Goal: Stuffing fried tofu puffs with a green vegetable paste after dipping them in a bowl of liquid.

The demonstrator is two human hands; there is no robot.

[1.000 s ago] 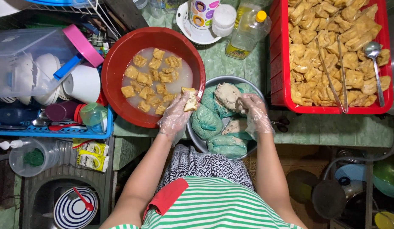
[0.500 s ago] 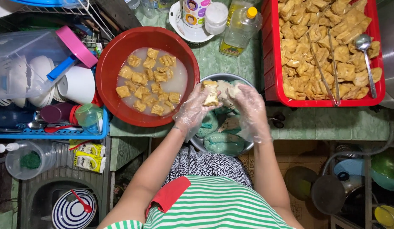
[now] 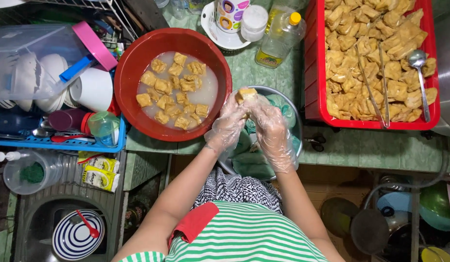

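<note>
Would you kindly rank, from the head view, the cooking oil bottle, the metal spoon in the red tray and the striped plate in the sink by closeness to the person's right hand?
1. Cooking oil bottle: up beyond the right hand, on the counter.
2. Metal spoon: far right, lying on the fried pieces in the red tray.
3. Striped plate: lower left, down in the sink.

The desk (image 3: 360, 148) is being crowded by the red bowl (image 3: 133, 73), red tray (image 3: 314, 63) and oil bottle (image 3: 278, 36); only narrow gaps are being left between.
</note>
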